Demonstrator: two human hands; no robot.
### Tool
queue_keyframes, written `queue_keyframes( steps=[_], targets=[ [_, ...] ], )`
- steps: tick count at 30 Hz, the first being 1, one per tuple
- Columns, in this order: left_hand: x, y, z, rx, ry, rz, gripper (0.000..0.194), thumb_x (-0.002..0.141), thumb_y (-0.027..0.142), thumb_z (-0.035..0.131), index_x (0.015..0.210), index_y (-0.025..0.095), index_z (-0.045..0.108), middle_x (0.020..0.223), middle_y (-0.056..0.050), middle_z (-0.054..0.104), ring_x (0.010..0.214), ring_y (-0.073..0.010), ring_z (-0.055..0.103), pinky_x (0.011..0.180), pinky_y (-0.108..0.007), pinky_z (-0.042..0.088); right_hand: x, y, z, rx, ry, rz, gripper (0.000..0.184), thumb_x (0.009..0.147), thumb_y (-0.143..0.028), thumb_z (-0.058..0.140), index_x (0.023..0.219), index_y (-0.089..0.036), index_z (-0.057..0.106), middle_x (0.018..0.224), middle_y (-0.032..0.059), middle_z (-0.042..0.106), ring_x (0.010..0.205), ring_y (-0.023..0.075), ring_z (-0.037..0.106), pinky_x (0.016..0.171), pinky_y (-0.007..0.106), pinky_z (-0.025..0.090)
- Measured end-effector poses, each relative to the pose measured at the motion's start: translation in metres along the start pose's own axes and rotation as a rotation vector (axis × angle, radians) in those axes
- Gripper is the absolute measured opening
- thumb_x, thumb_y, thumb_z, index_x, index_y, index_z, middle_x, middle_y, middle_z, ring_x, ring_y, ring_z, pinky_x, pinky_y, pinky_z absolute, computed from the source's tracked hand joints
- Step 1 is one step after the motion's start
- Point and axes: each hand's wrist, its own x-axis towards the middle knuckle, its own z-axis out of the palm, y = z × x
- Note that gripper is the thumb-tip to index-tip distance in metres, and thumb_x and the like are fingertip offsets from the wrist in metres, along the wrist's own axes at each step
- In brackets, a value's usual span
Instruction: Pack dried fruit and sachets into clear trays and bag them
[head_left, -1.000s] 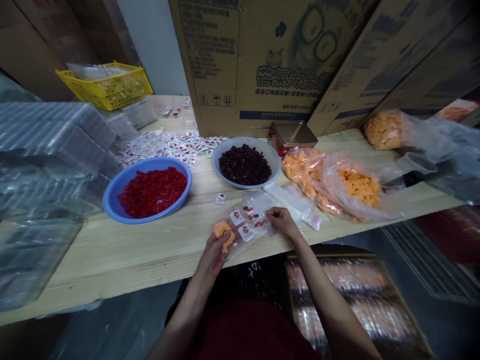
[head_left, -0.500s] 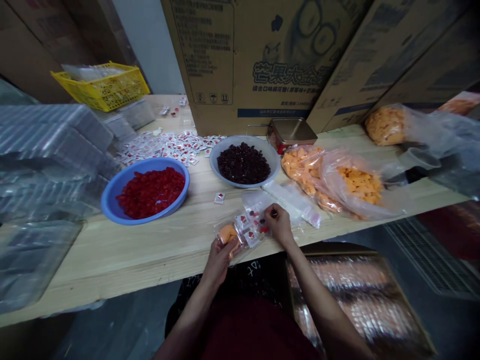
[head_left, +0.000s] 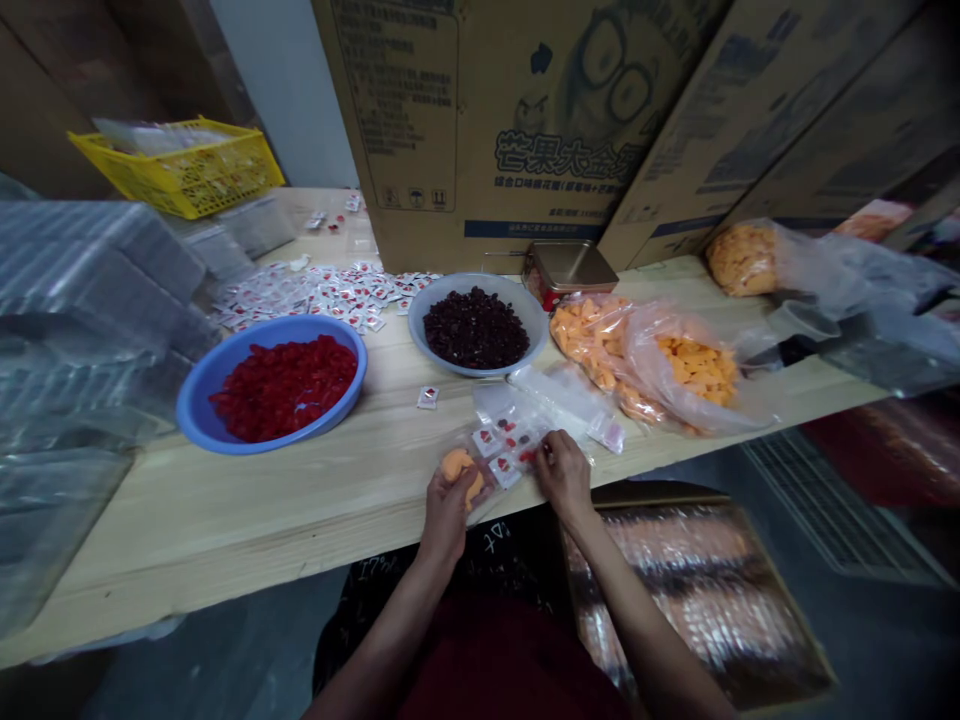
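My left hand (head_left: 445, 515) is closed on the near left end of a clear plastic tray (head_left: 487, 492) at the table's front edge. Its thumb lies over orange pieces (head_left: 456, 463) in the tray's left part. Small white sachets with red print (head_left: 504, 468) lie in the middle, and red and dark pieces (head_left: 511, 428) show towards the far right. My right hand (head_left: 564, 478) is at the tray's right end, fingers pinched beside a red piece (head_left: 527, 456). What sits between those fingertips, if anything, is too small to make out.
A blue basin (head_left: 196, 412) of red pieces and a pale bowl (head_left: 537, 345) of dark pieces stand behind. Orange pieces fill plastic bags (head_left: 637, 350) at right. Stacked clear trays (head_left: 90, 290), scattered sachets (head_left: 315, 290) and a yellow basket (head_left: 195, 185) are left. Cartons (head_left: 480, 110) stand behind.
My right hand has drawn slightly back towards me and to the right, off the middle of the tray's right end. My left hand keeps its hold. The whole view has shifted a little.
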Motion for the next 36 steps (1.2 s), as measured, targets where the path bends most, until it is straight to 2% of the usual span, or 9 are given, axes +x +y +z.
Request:
queue_keyframes(
  steps=[4, 10, 14, 18, 20, 24, 28, 32, 36],
  targets=[
    [0.003, -0.008, 0.020, -0.025, -0.040, 0.037, 0.040, 0.066, 0.035, 0.083, 0.097, 0.016, 0.065, 0.093, -0.006, 0.072, 0.086, -0.0206, 0.069, 0.079, -0.035, 0.056, -0.009, -0.015, -0.005, 0.024, -0.032, -0.036, 0.016, 0.094, -0.018, 0.044, 0.081, -0.022, 0.050, 0.076, 0.0025, 0.054, 0.069, 0.0182, 0.050, 0.064, 0.028, 0.034],
    [0.021, -0.018, 0.056, 0.066, -0.016, 0.219, 0.038, 0.070, 0.042, 0.079, 0.092, 0.017, 0.061, 0.084, -0.002, 0.066, 0.079, -0.0159, 0.062, 0.073, -0.026, 0.049, -0.011, -0.052, 0.001, 0.211, -0.076, -0.088, 0.020, 0.098, -0.018, 0.038, 0.082, -0.022, 0.050, 0.078, 0.0034, 0.055, 0.076, 0.0181, 0.053, 0.068, 0.027, 0.037],
    [0.026, -0.006, 0.045, 0.111, -0.042, 0.168, 0.039, 0.074, 0.048, 0.077, 0.088, 0.017, 0.059, 0.085, -0.002, 0.066, 0.083, -0.0163, 0.062, 0.077, -0.027, 0.049, -0.005, -0.044, -0.004, 0.380, -0.062, 0.019, 0.017, 0.097, -0.023, 0.042, 0.084, -0.021, 0.052, 0.076, 0.0007, 0.053, 0.070, 0.0157, 0.052, 0.066, 0.026, 0.038],
    [0.018, 0.010, 0.022, 0.043, -0.271, -0.026, 0.040, 0.080, 0.049, 0.074, 0.102, 0.016, 0.066, 0.111, -0.010, 0.070, 0.099, -0.0206, 0.066, 0.091, -0.034, 0.051, 0.005, -0.030, -0.016, 0.460, -0.061, 0.081, 0.014, 0.095, -0.027, 0.046, 0.086, -0.021, 0.054, 0.071, -0.0024, 0.050, 0.063, 0.0139, 0.048, 0.062, 0.026, 0.036],
    [0.014, 0.012, 0.019, 0.033, -0.348, -0.104, 0.040, 0.080, 0.045, 0.076, 0.105, 0.016, 0.067, 0.114, -0.012, 0.070, 0.102, -0.0229, 0.068, 0.094, -0.038, 0.051, 0.009, -0.030, -0.020, 0.465, -0.083, 0.053, 0.014, 0.095, -0.025, 0.044, 0.086, -0.021, 0.054, 0.072, -0.0018, 0.051, 0.065, 0.0143, 0.049, 0.063, 0.026, 0.036],
    [0.013, 0.004, 0.030, 0.014, -0.341, -0.118, 0.042, 0.074, 0.042, 0.081, 0.103, 0.016, 0.067, 0.106, -0.012, 0.072, 0.096, -0.0244, 0.071, 0.093, -0.043, 0.054, 0.014, -0.039, -0.025, 0.414, -0.069, -0.025, 0.016, 0.095, -0.022, 0.041, 0.085, -0.021, 0.053, 0.078, 0.0012, 0.055, 0.074, 0.0163, 0.053, 0.069, 0.027, 0.038],
    [0.012, 0.003, 0.042, -0.054, -0.325, -0.144, 0.049, 0.073, 0.047, 0.081, 0.107, 0.016, 0.065, 0.107, -0.013, 0.072, 0.092, -0.0250, 0.072, 0.089, -0.044, 0.056, 0.014, -0.042, -0.028, 0.415, -0.061, -0.012, 0.017, 0.095, -0.023, 0.042, 0.084, -0.021, 0.053, 0.077, 0.0008, 0.054, 0.071, 0.0156, 0.052, 0.068, 0.027, 0.038],
    [0.008, 0.010, 0.034, -0.067, -0.372, -0.189, 0.054, 0.076, 0.052, 0.077, 0.115, 0.017, 0.063, 0.115, -0.016, 0.071, 0.099, -0.0276, 0.071, 0.092, -0.045, 0.055, 0.013, -0.039, -0.027, 0.457, -0.082, 0.040, 0.016, 0.094, -0.024, 0.044, 0.082, -0.021, 0.054, 0.074, -0.0005, 0.053, 0.066, 0.0146, 0.050, 0.063, 0.026, 0.037],
    [0.010, 0.010, 0.021, 0.002, -0.397, -0.192, 0.045, 0.075, 0.047, 0.080, 0.105, 0.018, 0.064, 0.113, -0.013, 0.071, 0.097, -0.0263, 0.072, 0.089, -0.043, 0.056, 0.013, -0.036, -0.023, 0.495, -0.126, 0.052, 0.015, 0.093, -0.022, 0.045, 0.082, -0.021, 0.054, 0.073, -0.0004, 0.055, 0.067, 0.0150, 0.052, 0.063, 0.025, 0.037]
  ],
)
